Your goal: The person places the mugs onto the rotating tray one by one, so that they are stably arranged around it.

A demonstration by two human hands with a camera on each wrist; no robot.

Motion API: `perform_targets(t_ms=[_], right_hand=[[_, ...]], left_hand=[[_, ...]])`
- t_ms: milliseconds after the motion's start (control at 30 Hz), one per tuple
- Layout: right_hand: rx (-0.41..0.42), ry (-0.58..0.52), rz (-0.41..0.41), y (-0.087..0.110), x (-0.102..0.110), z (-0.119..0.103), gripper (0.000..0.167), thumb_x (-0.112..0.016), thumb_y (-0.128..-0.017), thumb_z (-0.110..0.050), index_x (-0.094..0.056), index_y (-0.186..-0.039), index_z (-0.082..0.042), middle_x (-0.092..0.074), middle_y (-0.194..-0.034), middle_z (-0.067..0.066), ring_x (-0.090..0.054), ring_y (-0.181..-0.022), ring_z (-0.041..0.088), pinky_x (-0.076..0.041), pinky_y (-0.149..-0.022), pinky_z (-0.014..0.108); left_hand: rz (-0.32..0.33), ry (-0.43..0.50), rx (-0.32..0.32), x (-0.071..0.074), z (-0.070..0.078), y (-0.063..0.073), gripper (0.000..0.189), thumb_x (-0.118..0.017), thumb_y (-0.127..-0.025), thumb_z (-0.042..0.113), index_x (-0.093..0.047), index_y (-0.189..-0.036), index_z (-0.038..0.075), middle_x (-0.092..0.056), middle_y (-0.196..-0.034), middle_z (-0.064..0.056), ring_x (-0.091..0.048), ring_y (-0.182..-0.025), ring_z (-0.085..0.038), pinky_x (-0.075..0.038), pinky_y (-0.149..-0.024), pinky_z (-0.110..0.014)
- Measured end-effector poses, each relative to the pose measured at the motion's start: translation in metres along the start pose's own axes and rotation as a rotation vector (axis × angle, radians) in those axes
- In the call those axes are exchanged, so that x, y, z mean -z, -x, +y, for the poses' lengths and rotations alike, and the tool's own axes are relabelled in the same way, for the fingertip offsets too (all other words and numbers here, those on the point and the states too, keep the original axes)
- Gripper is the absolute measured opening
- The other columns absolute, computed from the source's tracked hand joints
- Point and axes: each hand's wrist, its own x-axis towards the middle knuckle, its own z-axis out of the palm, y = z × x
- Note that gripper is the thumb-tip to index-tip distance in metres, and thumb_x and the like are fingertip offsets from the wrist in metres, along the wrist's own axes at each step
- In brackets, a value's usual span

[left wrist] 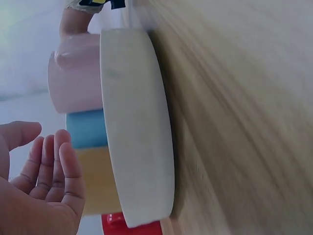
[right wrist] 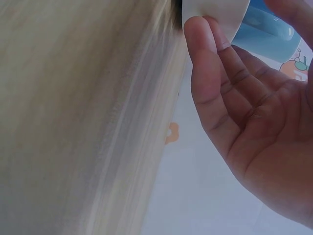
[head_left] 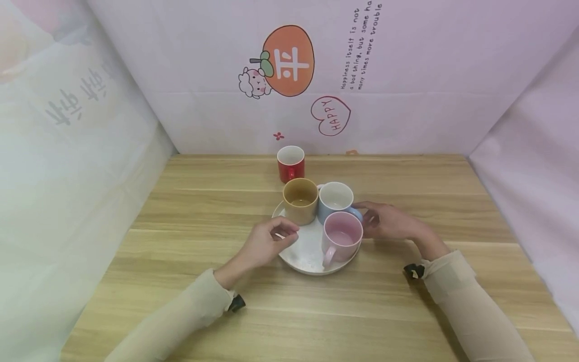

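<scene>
A round white tray [head_left: 304, 254] with a tall side wall [left wrist: 137, 127] carries a tan mug [head_left: 298, 215], a blue mug [head_left: 335, 197] with a white inside, and a pink mug [head_left: 342, 237]. At the tray's left edge, my left hand [head_left: 266, 242] hovers with relaxed, bent fingers and holds nothing. My right hand [head_left: 388, 222] is at the right side, by the blue mug's handle and the pink mug. In the right wrist view its fingertips overlap the tray's wall [right wrist: 215, 9]; whether they touch it I cannot tell. Its thumb is near the blue mug [right wrist: 266, 29].
Behind the tray, a red mug [head_left: 291, 171] stands on the wooden table [head_left: 190, 226] with its handle facing me. A printed cloth [head_left: 203, 75] hangs at the table's back edge, and more cloth hangs on both sides.
</scene>
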Motion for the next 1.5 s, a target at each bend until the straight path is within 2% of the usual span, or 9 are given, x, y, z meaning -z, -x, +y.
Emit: perform_targets(t_ms=[300,500,667,800,1200,1500], right_hand=[[-0.006,-0.013,0.005,0.000,0.001,0.000,0.070,-0.081,-0.083,-0.022,-0.048,-0.145,-0.018,-0.073,-0.101,0.003,-0.070,-0.092,0.018,-0.059,-0.082,0.035],[0.002,-0.024,0.004,-0.001,0.001,0.001,0.069,-0.080,-0.084,-0.020,-0.048,-0.145,-0.017,-0.074,-0.102,0.004,-0.071,-0.093,0.018,-0.059,-0.082,0.035],[0.022,-0.012,0.012,-0.001,0.002,0.001,0.068,-0.080,-0.084,-0.021,-0.049,-0.144,-0.015,-0.074,-0.101,0.004,-0.071,-0.093,0.018,-0.058,-0.083,0.034],[0.025,-0.019,0.012,-0.001,0.002,0.001,0.068,-0.080,-0.084,-0.021,-0.049,-0.144,-0.016,-0.074,-0.101,0.004,-0.071,-0.094,0.018,-0.058,-0.083,0.034],[0.054,-0.026,0.019,0.000,0.000,0.002,0.067,-0.080,-0.085,-0.018,-0.049,-0.145,-0.015,-0.074,-0.101,0.005,-0.071,-0.093,0.019,-0.059,-0.082,0.034],[0.051,-0.008,0.023,0.000,0.000,0.001,0.068,-0.080,-0.084,-0.017,-0.050,-0.145,-0.016,-0.074,-0.100,0.003,-0.071,-0.092,0.017,-0.059,-0.081,0.032]], left_hand=[[0.127,0.006,-0.015,0.026,-0.011,-0.008,0.015,-0.073,-0.091,0.013,-0.072,-0.105,0.007,-0.074,-0.099,-0.007,-0.069,-0.092,-0.019,-0.059,-0.078,-0.027],[0.168,0.002,0.012,0.037,-0.019,-0.014,0.017,-0.072,-0.091,0.012,-0.071,-0.106,0.005,-0.074,-0.100,-0.010,-0.069,-0.093,-0.021,-0.059,-0.080,-0.029],[0.210,-0.024,-0.006,0.045,-0.025,-0.020,0.017,-0.072,-0.091,0.012,-0.071,-0.105,0.003,-0.073,-0.099,-0.011,-0.070,-0.090,-0.022,-0.060,-0.078,-0.028],[0.229,-0.024,-0.019,0.051,-0.030,-0.024,0.018,-0.072,-0.091,0.010,-0.070,-0.106,0.000,-0.073,-0.099,-0.014,-0.070,-0.091,-0.024,-0.060,-0.077,-0.025],[0.262,-0.075,0.016,0.066,-0.042,-0.039,0.021,-0.069,-0.093,0.014,-0.070,-0.110,0.001,-0.072,-0.101,-0.012,-0.070,-0.092,-0.024,-0.059,-0.075,-0.027],[0.306,-0.138,0.007,0.074,-0.053,-0.055,0.020,-0.071,-0.093,0.020,-0.071,-0.107,0.007,-0.073,-0.100,-0.011,-0.070,-0.092,-0.024,-0.060,-0.081,-0.036]])
